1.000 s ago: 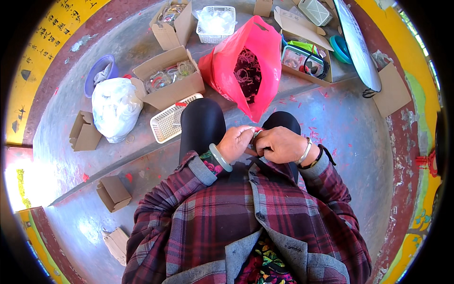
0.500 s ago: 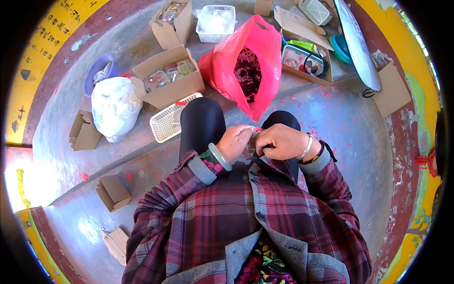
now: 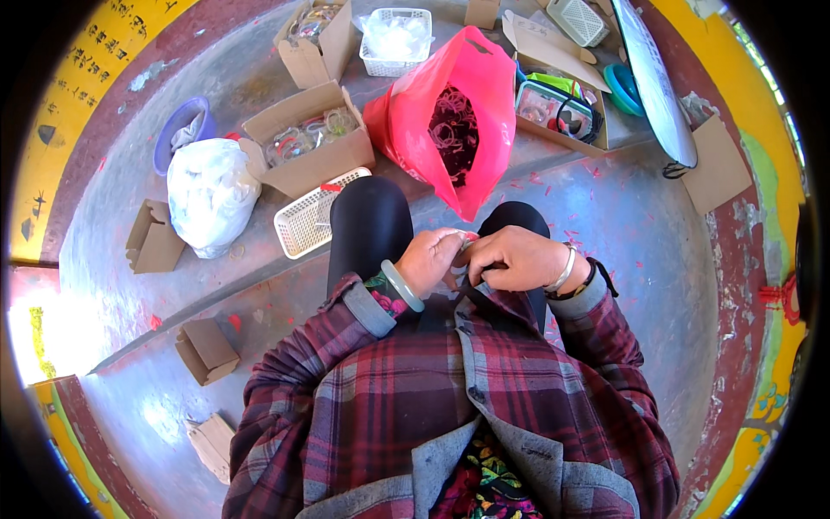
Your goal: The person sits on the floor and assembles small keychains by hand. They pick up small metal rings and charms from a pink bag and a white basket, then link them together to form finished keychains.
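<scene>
My left hand (image 3: 430,261) and my right hand (image 3: 515,259) meet above my lap, between my knees. Fingers of both are pinched together around something small; a pinkish-red and whitish bit of it shows between them, too little to name. Just beyond my hands stands an open pink-red plastic bag (image 3: 399,128) holding many thin, loop-like pinkish pieces (image 3: 453,130). A white plastic basket (image 3: 295,227) with a red piece on its rim lies beside my left knee. Under my right hand hangs the dark front edge of my plaid jacket.
Beyond the basket is a cardboard box (image 3: 324,162) of clear-bagged rings. A stuffed white plastic bag (image 3: 210,201) and purple basin (image 3: 207,128) stand at left. Far right, another box (image 3: 596,149) holds a clear container and black cord. Small red scraps dot the floor.
Hardly anything differs. My right hand's fingers have shifted slightly against the left ones, while both hands stay pinched at the same spot.
</scene>
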{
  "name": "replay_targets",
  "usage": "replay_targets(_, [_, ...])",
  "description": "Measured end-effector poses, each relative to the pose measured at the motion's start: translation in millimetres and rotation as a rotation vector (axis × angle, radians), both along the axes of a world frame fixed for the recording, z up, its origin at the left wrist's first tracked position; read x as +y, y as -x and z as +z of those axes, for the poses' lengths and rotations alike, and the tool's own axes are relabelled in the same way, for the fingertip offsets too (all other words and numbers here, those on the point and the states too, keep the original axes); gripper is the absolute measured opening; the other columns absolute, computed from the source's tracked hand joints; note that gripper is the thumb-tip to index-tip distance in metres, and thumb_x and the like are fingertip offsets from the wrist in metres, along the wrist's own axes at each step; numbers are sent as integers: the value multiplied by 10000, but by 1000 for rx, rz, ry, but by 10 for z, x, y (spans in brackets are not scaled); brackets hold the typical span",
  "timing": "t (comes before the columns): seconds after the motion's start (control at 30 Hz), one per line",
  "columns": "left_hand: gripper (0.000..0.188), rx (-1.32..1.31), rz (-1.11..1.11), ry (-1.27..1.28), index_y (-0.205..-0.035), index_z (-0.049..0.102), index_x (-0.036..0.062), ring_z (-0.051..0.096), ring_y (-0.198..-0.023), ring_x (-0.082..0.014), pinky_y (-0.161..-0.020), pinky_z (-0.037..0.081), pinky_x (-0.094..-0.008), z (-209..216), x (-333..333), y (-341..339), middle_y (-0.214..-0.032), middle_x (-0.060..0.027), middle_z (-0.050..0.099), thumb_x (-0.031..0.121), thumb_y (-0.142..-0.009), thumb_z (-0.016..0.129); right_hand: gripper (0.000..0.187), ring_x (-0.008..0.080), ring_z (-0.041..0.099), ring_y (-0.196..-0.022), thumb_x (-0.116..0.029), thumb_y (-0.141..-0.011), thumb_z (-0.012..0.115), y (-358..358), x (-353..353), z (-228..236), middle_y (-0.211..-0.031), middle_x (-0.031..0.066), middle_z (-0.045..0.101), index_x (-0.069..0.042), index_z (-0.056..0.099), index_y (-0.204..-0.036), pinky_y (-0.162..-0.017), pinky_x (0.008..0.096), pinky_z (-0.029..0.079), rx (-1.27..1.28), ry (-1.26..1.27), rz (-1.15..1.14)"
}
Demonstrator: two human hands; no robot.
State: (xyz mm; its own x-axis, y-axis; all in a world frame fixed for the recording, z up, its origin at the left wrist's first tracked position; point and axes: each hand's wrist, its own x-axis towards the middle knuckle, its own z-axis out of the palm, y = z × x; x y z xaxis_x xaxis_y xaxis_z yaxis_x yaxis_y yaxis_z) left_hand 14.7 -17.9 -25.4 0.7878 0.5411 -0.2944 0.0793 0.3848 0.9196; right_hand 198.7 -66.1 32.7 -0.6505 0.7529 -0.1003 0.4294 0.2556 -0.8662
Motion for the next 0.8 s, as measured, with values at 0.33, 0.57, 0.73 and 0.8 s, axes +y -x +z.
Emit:
replay_targets(0.33, [370, 7, -80, -38, -1075, 572, -47, 564, -527, -119, -450, 465, -216, -68, -50, 7, -779, -82, 616, 228, -942, 364, 179, 261, 595, -665, -124, -664, 507, 85, -22, -2, -731, 104, 632, -40, 643, -745, -632, 347, 462, -75, 173, 107])
replay_targets(0.57, [357, 57, -74, -146, -1057, 584, -41, 553, -494, -122, -448, 457, -216, 5, -78, -23, -771, -75, 617, 223, -938, 374, 164, 303, 586, -661, -164, -658, 529, 173, -9, -88, -688, 116, 617, -66, 650, -710, -619, 386, 457, -218, 73, 192])
replay_targets(0.73, [352, 17, 23, 19, -1053, 580, -41, 592, -598, -139, -482, 474, -228, 84, -22, 12, -820, -97, 626, 221, -929, 379, 178, 309, 590, -671, -154, -674, 518, 133, -6, -133, -717, 121, 623, -61, 648, -752, -628, 386, 464, -176, 7, 68])
replay_targets(0.8, [356, -18, 85, 75, -1053, 574, -41, 608, -615, -154, -480, 483, -224, 87, -6, 21, -821, -101, 626, 227, -929, 375, 189, 303, 596, -677, -147, -681, 512, 140, -13, -61, -736, 123, 627, -56, 648, -775, -637, 379, 470, -92, -29, -31])
